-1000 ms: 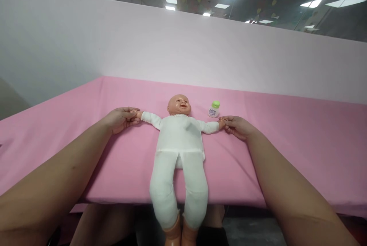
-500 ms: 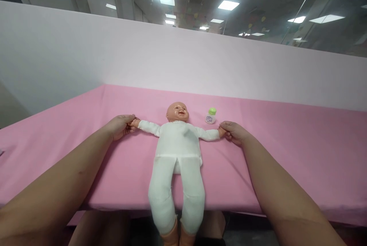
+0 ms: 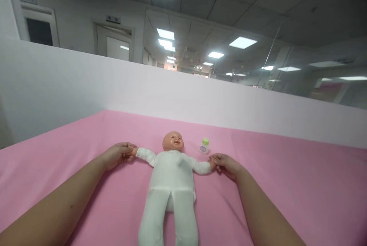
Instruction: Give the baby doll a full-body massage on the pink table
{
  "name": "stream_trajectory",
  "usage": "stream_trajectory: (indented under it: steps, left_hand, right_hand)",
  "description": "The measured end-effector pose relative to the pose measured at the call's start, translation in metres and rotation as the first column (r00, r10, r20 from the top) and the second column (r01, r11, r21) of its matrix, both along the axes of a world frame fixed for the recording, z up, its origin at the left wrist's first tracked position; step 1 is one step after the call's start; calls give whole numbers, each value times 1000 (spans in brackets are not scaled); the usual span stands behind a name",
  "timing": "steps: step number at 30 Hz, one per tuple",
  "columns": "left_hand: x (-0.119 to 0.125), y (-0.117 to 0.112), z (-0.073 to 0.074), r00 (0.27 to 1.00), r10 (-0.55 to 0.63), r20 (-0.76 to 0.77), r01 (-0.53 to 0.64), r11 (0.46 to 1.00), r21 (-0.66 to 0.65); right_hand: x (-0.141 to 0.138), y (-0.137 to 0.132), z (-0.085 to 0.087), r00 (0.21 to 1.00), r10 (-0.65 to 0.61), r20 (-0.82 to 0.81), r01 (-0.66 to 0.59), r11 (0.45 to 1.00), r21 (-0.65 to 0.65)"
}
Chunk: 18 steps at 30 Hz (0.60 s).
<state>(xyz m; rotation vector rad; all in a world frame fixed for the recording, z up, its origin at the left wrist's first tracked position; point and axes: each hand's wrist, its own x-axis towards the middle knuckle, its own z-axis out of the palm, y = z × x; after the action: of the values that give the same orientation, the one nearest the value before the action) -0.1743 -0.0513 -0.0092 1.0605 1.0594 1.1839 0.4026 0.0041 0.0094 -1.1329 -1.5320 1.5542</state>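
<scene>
A baby doll [image 3: 172, 177] in a white top and white trousers lies on its back on the pink-covered surface [image 3: 97, 215], head away from me. Its arms are spread out to both sides. My left hand [image 3: 119, 155] pinches the doll's hand on the left between thumb and fingers. On the other side, my right hand [image 3: 226, 165] grips the doll's other hand in the same way. Just beyond my right hand stands a small clear bottle [image 3: 204, 147] with a green cap and a printed label. The doll's feet fall outside the frame.
A low white wall [image 3: 160, 93] runs behind the pink surface and round its left side. Above it a large glass pane [image 3: 243, 62] reflects ceiling lights. At the back left is a door [image 3: 117, 47].
The view has tipped upward, so the doll and hands sit lower in the picture and the doll's feet have left it. Both hands keep hold; the doll's right-side arm looks slightly more bent.
</scene>
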Motion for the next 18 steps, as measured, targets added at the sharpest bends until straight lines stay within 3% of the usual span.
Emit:
stream_trajectory:
  steps: [7, 18]
  left_hand:
    - [5, 6, -10, 999, 37, 6, -37, 999, 0]
    - [16, 5, -8, 991, 123, -45, -122, 992, 8]
  right_hand:
    - [-9, -7, 3, 998, -10, 63, 6, 998, 66]
    - [-18, 1, -4, 980, -145, 134, 138, 989, 60]
